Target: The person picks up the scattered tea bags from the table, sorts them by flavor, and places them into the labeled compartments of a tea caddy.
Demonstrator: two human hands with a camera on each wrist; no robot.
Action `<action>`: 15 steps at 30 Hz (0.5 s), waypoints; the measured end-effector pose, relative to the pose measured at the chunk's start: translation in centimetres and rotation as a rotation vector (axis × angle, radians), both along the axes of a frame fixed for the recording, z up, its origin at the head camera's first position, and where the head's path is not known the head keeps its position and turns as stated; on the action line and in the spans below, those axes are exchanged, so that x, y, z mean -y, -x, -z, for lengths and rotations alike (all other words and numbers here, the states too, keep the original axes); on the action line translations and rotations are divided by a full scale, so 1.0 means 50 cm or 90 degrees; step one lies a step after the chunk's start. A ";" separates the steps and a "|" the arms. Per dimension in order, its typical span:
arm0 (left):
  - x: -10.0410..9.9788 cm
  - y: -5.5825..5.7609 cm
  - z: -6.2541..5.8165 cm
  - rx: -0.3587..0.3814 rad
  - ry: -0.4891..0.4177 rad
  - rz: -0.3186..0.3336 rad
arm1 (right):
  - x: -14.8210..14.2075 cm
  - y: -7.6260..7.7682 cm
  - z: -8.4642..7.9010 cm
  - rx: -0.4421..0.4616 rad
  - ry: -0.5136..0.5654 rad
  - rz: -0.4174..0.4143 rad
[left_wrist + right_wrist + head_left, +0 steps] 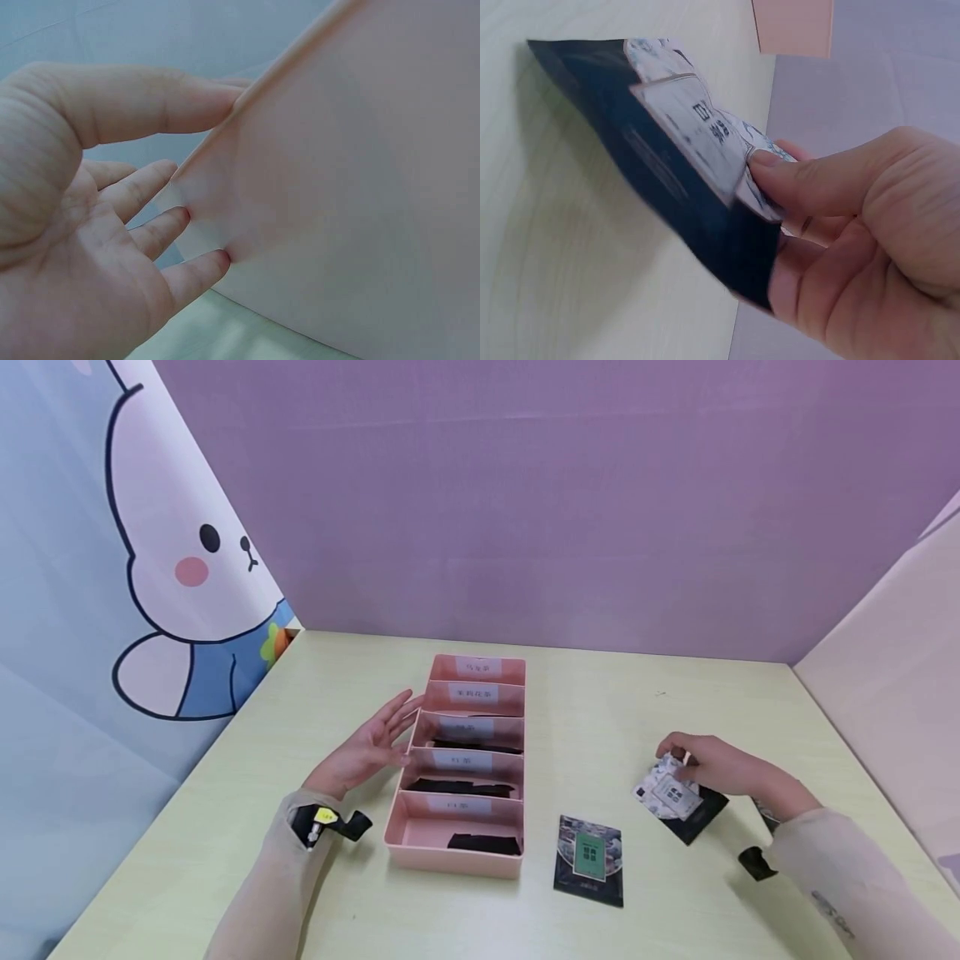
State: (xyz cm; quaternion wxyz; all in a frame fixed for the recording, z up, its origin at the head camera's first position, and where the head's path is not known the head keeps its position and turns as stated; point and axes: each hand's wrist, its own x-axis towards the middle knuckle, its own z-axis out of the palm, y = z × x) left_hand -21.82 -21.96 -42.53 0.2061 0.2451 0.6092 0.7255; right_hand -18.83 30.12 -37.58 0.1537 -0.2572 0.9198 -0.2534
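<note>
My right hand (726, 767) pinches a dark tea sachet (697, 142) with a white patterned label, thumb on its face. In the right wrist view the sachet tilts over the tabletop. My left hand (366, 753) rests at the left side of a pink divided box (453, 862). In the left wrist view its fingertips touch the outer wall (337, 195) and the thumb lies at the rim. Black sachets (483, 844) lie in the three nearer compartments; the far ones show only paper labels. Between box and right hand lies a sachet with a green label (588, 858).
Another dark sachet (766, 815) lies partly hidden beneath the right wrist. The pale wooden table (600, 710) ends at a purple backdrop (555, 527). A rabbit-printed cloth (67, 760) hangs on the left, and a pale panel (892, 685) stands on the right.
</note>
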 end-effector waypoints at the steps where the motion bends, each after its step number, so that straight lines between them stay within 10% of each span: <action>1: 0.000 0.000 0.000 0.000 0.002 -0.001 | 0.001 0.001 -0.001 0.001 0.008 0.002; 15: 0.000 0.003 0.003 -0.002 0.003 -0.001 | 0.030 0.012 -0.019 0.075 0.122 0.131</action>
